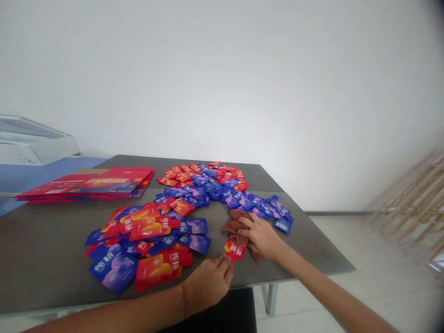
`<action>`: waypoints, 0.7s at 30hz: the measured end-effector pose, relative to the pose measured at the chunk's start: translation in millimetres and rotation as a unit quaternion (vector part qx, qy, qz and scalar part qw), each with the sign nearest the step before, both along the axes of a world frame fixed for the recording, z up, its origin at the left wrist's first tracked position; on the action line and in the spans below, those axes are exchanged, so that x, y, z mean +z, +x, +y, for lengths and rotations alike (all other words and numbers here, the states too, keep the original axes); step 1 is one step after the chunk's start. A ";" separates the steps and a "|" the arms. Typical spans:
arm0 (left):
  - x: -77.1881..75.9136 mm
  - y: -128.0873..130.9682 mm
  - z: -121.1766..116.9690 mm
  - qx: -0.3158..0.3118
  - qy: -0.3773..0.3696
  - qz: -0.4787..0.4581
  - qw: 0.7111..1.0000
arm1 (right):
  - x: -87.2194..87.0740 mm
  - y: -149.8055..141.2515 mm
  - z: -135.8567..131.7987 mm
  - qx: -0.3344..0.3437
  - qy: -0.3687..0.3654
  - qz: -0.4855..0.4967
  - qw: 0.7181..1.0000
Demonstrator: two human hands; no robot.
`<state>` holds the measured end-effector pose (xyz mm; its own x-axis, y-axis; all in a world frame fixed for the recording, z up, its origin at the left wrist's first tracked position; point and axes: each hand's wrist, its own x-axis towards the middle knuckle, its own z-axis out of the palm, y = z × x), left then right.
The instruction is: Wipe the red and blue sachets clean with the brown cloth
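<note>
Near the table's front edge, my left hand (211,282) pinches the narrow end of a red and orange spouted pouch (235,250). A crumpled brown cloth (239,225) is bunched under the closed fingers of my right hand (261,235), pressed over the pouch's far side and partly covering it. To the left lies a pile of larger-looking red and blue pouches (152,226). Beyond my hands, blue pouches (256,203) spread toward the right, and a mixed heap of red and blue pouches (204,178) sits farther back.
Folded red printed cartons (93,182) are stacked at the left of the dark grey table (312,245). A white box-like object (38,145) stands on a blue surface (52,169) beyond them. A white wall (222,83) rises behind; a wooden slatted structure (412,203) is at the right.
</note>
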<state>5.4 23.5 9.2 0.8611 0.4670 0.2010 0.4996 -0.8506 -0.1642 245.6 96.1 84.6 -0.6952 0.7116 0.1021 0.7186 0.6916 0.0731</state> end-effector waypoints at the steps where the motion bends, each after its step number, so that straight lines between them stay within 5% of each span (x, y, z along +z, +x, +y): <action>1: -0.7 -0.1 0.2 0.002 -0.001 0.000 1.000 | 0.2 0.6 2.6 0.002 0.007 -0.004 1.000; 8: -1.0 -0.3 0.6 0.000 0.002 0.001 1.000 | -4.5 2.6 17.8 -0.017 0.058 -0.028 0.998; 12: -3.0 0.8 0.7 0.002 0.009 0.001 1.000 | -5.0 14.7 12.1 -0.036 0.088 0.070 0.993; 21: -3.6 -0.8 2.1 0.002 -0.001 0.013 1.000 | 17.1 55.8 -15.5 -0.049 0.273 0.357 0.892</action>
